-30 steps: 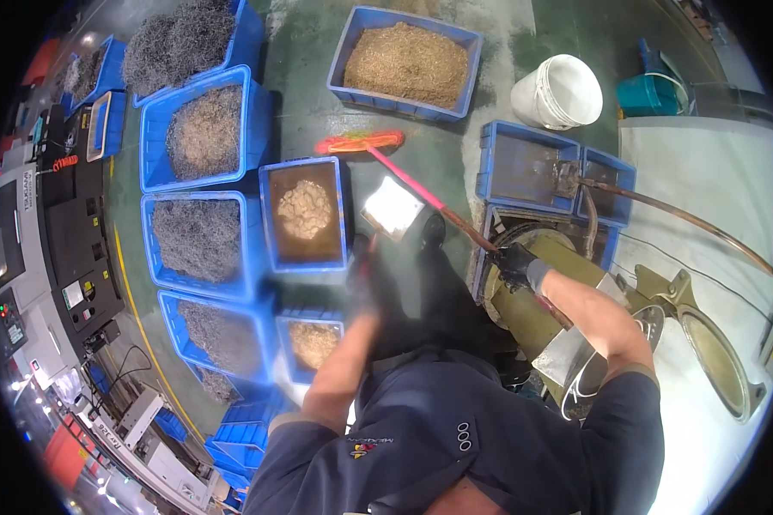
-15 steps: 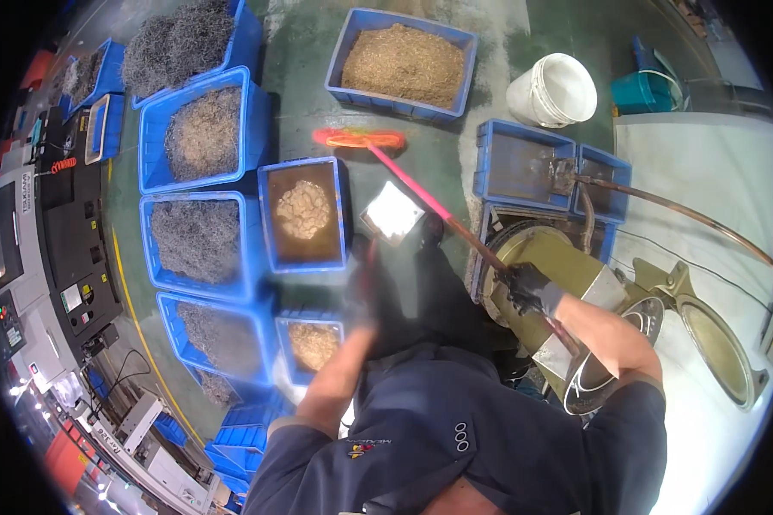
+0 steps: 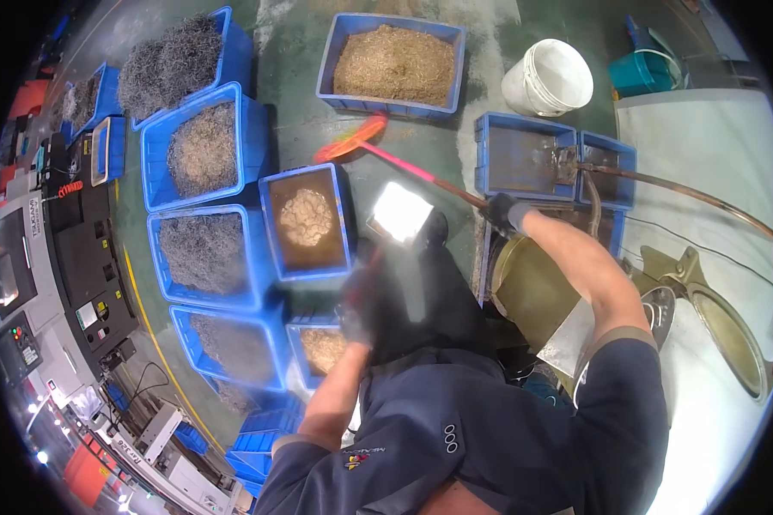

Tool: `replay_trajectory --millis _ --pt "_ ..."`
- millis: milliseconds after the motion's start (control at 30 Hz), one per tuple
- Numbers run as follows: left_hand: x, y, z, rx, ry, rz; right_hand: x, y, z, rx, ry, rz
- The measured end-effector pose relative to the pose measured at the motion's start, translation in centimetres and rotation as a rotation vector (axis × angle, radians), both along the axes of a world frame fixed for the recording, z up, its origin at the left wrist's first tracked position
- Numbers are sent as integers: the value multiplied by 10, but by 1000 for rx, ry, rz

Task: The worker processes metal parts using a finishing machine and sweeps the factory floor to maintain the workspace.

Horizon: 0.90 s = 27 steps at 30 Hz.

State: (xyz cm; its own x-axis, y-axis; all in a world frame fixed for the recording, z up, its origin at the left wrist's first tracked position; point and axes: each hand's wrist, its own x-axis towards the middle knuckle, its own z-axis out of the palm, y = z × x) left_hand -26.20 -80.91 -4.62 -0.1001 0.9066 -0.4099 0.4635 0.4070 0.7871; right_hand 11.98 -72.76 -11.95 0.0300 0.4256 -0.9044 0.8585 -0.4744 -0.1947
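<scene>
My right hand (image 3: 505,214), in a dark glove, is closed round the handle of a broom. The broom (image 3: 395,160) has a pink handle that turns brown toward my grip, and an orange head on the floor. In my left hand (image 3: 355,316), gloved and slightly blurred, is the thin reddish handle of what looks like a dustpan. Its flat, square pan (image 3: 401,213) shines bright white near my feet. Beside it on the left, a blue tub (image 3: 348,219) holds murky brown liquid with a pale foamy mass.
Several blue bins (image 3: 150,245) of metal shavings line the left. Ahead stand a blue bin (image 3: 322,81) of brown chips and a white bucket (image 3: 524,90). Close on my right are an olive metal machine (image 3: 532,279), blue trays (image 3: 524,184) and a copper-coloured pipe (image 3: 687,186).
My right hand has moved forward and slightly left along with the broom. The broom head has turned to a slant and shifted a little left. My left hand has moved slightly.
</scene>
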Motion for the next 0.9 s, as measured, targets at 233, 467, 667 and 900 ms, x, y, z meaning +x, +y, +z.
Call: replay_trajectory --millis 233,467,667,900 --pt "10 37 -1 147 150 -111 33 -73 23 -18 80 -1" --pt "29 82 -6 -135 315 145 4 -120 63 -38 267 -621" --pt "38 112 -86 130 157 122 -66 -108 30 -164 498 -1370" --pt "67 131 -161 338 155 -104 -104 -158 -59 381 445 -297"
